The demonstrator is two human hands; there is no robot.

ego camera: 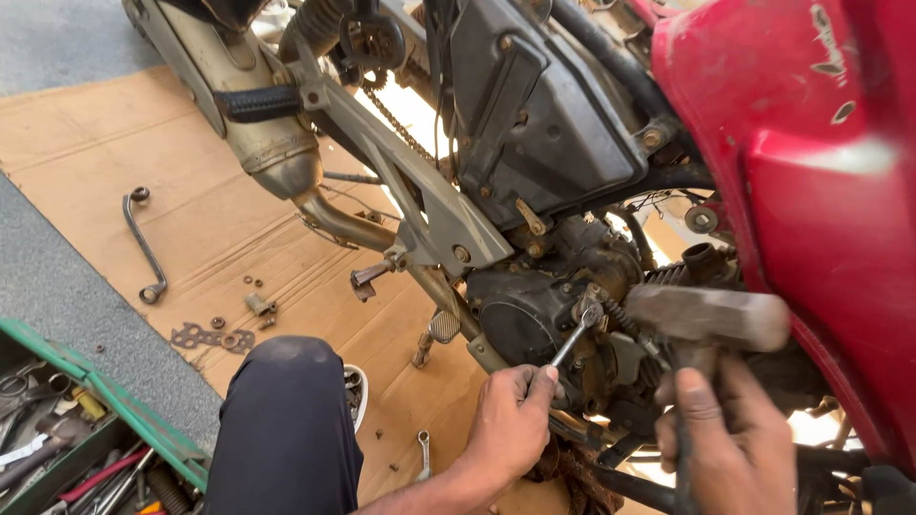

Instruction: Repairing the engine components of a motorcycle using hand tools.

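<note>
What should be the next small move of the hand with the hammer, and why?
Probably a short, light tap with the hammer on the end of the thin tool. The left hand holds this tool with its tip against a fitting on the engine case, and the right hand has the hammer head raised close beside it.

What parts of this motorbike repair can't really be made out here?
- Hammer in the right hand: head blurred, handle hidden by the fingers.
- Tip of the spanner in the left hand: lost among grimy engine parts.
- Toolbox: cut off by the picture's lower-left edge.
</note>
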